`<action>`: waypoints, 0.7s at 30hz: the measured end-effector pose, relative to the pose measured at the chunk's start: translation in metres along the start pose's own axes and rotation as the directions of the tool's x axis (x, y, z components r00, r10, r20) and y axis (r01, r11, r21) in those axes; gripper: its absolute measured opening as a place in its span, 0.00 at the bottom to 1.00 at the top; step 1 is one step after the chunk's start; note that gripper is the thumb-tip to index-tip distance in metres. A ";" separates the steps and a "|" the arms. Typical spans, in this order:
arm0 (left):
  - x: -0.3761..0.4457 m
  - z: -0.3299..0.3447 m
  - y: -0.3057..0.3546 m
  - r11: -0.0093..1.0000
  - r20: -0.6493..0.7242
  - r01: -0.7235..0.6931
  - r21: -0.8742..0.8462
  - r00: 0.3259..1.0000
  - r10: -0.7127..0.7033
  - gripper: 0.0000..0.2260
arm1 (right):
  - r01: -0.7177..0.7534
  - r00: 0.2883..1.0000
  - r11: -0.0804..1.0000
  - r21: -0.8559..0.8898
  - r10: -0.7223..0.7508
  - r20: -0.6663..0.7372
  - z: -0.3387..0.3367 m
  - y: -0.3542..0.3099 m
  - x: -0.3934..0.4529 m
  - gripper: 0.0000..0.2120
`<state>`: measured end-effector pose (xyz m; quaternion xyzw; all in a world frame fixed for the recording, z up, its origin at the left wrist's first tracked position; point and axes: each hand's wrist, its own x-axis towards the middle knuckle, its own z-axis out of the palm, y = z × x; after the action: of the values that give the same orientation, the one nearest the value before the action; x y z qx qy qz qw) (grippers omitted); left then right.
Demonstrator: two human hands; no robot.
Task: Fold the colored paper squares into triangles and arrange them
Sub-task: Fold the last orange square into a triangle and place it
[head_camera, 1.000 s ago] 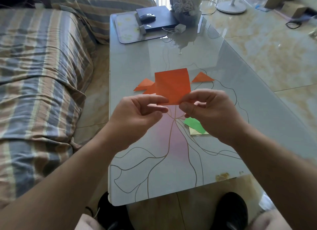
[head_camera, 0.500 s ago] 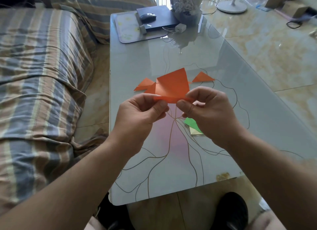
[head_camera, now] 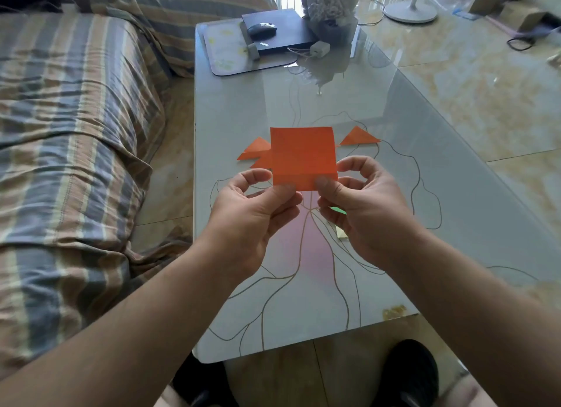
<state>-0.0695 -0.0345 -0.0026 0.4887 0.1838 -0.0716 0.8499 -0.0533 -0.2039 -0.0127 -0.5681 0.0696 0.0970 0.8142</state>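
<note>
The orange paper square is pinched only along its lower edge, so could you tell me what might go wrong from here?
The orange paper square is held in the air by the left hand and right hand, so its free upper part may flop and crease crookedly. Lowered carelessly, it could knock the folded orange triangles on the glass table just behind.

We are holding an orange paper square (head_camera: pixel 302 154) above the table (head_camera: pixel 394 133), our left hand (head_camera: pixel 252 212) and right hand (head_camera: pixel 361 206) pinching its bottom edge; orange triangles (head_camera: pixel 358 136) are lying behind.
</note>
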 end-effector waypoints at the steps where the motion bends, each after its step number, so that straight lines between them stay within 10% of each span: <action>1: 0.000 0.000 -0.001 1.000 0.000 0.015 0.000 1.000 -0.015 0.27 | -0.010 1.000 1.000 -0.002 0.010 0.001 0.000 0.000 0.000 0.26; 21: 0.002 -0.002 -0.007 0.954 0.066 -0.042 0.296 0.998 0.023 0.26 | -0.116 0.989 0.931 -0.346 0.142 0.049 0.002 0.006 -0.001 0.10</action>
<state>-0.0702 -0.0365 -0.0103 0.6116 0.1365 -0.0994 0.7730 -0.0559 -0.2003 -0.0176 -0.6911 0.0589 0.1818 0.6970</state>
